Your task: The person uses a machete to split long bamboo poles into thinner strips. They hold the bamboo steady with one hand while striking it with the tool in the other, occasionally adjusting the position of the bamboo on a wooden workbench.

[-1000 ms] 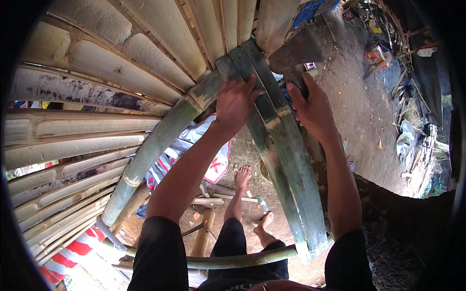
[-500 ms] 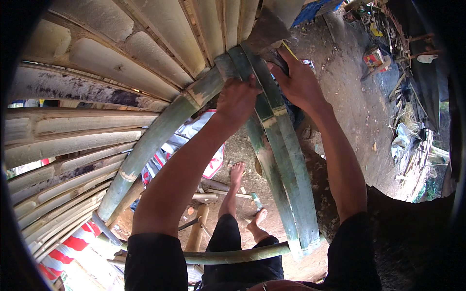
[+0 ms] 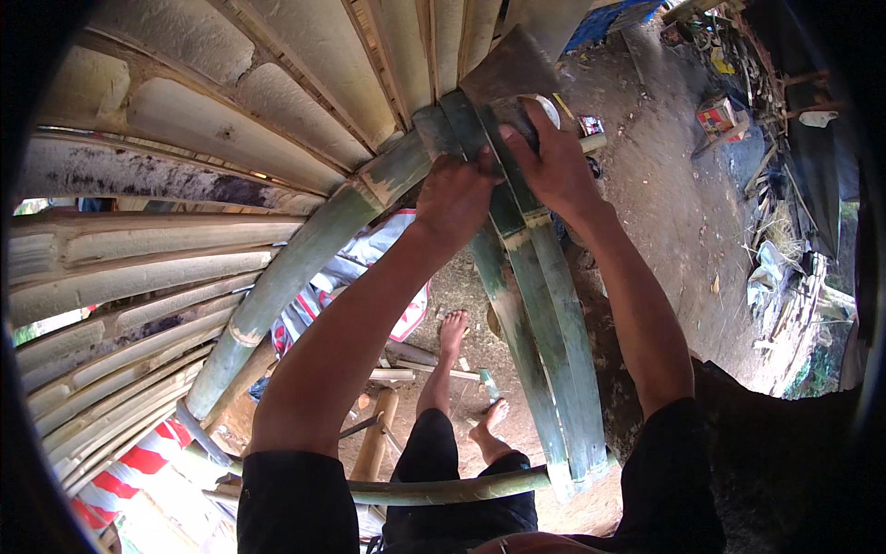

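Observation:
Long green bamboo strips [image 3: 544, 305] lie side by side, running from the brown wedge-shaped plate [image 3: 512, 69] at the top down to a horizontal bamboo pole [image 3: 452, 489]. My left hand [image 3: 454, 198] is closed over the left strips near their upper end, its thumb pressed on the surface. On the right, my right hand [image 3: 558, 175] grips the outer strip's edge, with its thumb on top. Part of its fingers' hold is hidden. Beside its fingers show a pale round thing [image 3: 549, 111] and the light end of a stick [image 3: 593, 143].
Split bamboo slats [image 3: 212, 138] fan out at the left against a curved bamboo pole [image 3: 295, 249]. Below lie a white and red sheet [image 3: 351, 263] and wooden pieces [image 3: 374, 434]. A red box [image 3: 720, 120] stands on the dirt floor [image 3: 664, 212] at right.
My right hand has shifted slightly down and closer to the outer strip. The light stick end and pale round thing now show beside it. My left hand keeps its place on the strips.

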Motion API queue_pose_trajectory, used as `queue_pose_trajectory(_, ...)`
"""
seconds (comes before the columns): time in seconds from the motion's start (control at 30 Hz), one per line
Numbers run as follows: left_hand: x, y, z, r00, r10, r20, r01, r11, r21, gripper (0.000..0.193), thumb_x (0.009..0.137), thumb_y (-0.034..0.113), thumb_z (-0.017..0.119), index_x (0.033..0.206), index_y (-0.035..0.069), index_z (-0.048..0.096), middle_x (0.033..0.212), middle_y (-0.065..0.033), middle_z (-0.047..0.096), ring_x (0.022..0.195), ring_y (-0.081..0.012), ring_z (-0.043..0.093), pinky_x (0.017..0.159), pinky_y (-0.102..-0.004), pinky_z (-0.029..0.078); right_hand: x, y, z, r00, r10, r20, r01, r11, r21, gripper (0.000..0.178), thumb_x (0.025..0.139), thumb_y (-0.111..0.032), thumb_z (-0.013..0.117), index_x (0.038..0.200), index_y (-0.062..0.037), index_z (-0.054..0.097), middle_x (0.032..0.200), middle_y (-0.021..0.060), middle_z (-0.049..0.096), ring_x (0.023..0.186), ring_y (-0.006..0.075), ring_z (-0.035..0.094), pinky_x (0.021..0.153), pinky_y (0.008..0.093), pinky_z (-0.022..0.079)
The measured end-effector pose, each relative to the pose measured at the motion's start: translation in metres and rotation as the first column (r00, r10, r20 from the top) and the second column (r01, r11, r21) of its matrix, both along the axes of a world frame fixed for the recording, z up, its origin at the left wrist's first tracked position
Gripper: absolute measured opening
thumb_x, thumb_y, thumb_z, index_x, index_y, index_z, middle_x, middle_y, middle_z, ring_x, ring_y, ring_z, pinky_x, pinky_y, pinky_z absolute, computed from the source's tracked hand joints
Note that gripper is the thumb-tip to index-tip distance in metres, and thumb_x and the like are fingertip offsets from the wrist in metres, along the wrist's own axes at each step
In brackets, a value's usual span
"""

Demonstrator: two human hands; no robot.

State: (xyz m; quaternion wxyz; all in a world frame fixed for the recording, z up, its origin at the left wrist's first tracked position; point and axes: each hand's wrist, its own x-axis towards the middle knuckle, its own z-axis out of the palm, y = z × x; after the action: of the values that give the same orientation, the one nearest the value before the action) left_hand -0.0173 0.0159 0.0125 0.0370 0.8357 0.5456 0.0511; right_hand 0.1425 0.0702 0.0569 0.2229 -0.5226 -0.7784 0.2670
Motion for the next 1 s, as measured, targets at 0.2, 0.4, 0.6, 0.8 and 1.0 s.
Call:
queue_pose_trajectory(0.2, -0.006, -0.001, -0.005, 0.999, -0.021, 0.041, 0.021, 1.000, -0.002, 0.040, 0.088, 0.016, 0.054, 0.122, -0.006, 0.057, 0.080, -0.0143, 0.068, 0.078, -0.0276, 0.066, 0.077, -0.0354, 0.050, -0.003, 0.002, -0.003, 0.999, -0.005, -0.036, 0.004, 1.000, -0.004, 0.044, 0.096, -0.034, 0.055, 0.128, -0.0046, 0.047, 0.078, 0.0267, 0.065, 0.082, 0.0471, 0.064, 0.071, 0.0527, 0.050)
queue_pose_trajectory(0.4, 0.001, -0.001, -0.003, 0.991, 0.019, 0.136, -0.021, 1.000, 0.014, 0.042, 0.091, 0.021, 0.057, 0.123, -0.006, 0.058, 0.074, -0.0170, 0.066, 0.071, -0.0324, 0.065, 0.071, -0.0404, 0.050, 0.010, 0.008, -0.013, 0.992, 0.064, 0.105, -0.067, 0.997, 0.023, 0.043, 0.096, -0.035, 0.055, 0.126, -0.0049, 0.049, 0.081, 0.0263, 0.065, 0.084, 0.0461, 0.064, 0.071, 0.0515, 0.051)
queue_pose_trajectory(0.6, 0.000, -0.002, 0.001, 0.996, 0.029, 0.089, -0.031, 0.999, 0.023, 0.043, 0.094, 0.025, 0.053, 0.122, -0.007, 0.057, 0.076, -0.0154, 0.068, 0.073, -0.0300, 0.065, 0.073, -0.0374, 0.050, 0.006, 0.005, -0.019, 0.999, 0.036, -0.004, -0.035, 0.984, 0.172, 0.041, 0.095, -0.035, 0.057, 0.121, -0.0043, 0.053, 0.080, 0.0261, 0.065, 0.081, 0.0447, 0.065, 0.069, 0.0511, 0.051)
queue_pose_trajectory(0.8, -0.004, -0.001, -0.010, 0.985, 0.045, 0.168, -0.049, 0.999, 0.015, 0.042, 0.091, 0.023, 0.056, 0.122, -0.005, 0.057, 0.074, -0.0184, 0.065, 0.075, -0.0329, 0.066, 0.071, -0.0433, 0.051, 0.003, 0.011, -0.008, 0.998, 0.063, 0.009, -0.063, 0.987, 0.149, 0.041, 0.095, -0.037, 0.057, 0.119, -0.0035, 0.055, 0.079, 0.0265, 0.065, 0.080, 0.0440, 0.065, 0.068, 0.0512, 0.051)
queue_pose_trajectory(1.0, -0.005, -0.001, -0.015, 0.991, 0.040, 0.126, -0.046, 0.998, 0.049, 0.041, 0.092, 0.025, 0.055, 0.122, -0.004, 0.058, 0.077, -0.0137, 0.067, 0.077, -0.0277, 0.066, 0.076, -0.0365, 0.050, -0.003, 0.023, 0.010, 0.963, 0.117, 0.242, -0.118, 0.993, -0.010, 0.045, 0.095, -0.041, 0.055, 0.121, -0.0044, 0.056, 0.081, 0.0237, 0.066, 0.079, 0.0446, 0.065, 0.068, 0.0512, 0.052)
